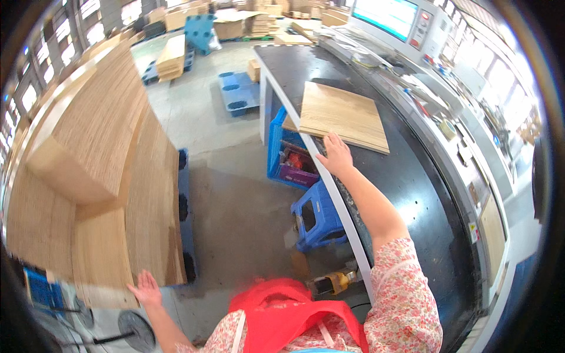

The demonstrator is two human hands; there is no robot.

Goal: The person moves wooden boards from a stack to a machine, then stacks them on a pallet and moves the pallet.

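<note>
In the head view, the wooden board [343,112] lay flat on the black table [421,197], toward the table's far end and reaching its left edge; a layered front edge suggested another board beneath, though this was hard to confirm. The right hand [337,154] was at the board's near edge, fingers spread and resting on it rather than visibly clamped around it. The left hand [146,289] was well apart from the right, out to the left of the table, open and empty, beside the low end of a big stack of boards [156,194]. Whether its fingertips touched the stack could not be told.

As for progress, a small part of the wood sat on the table and far more stood stacked to its left on a blue pallet [184,206], so much seemed left to handle. The stack's top was stepped, but whether its boards were finished or waiting did not show.
</note>
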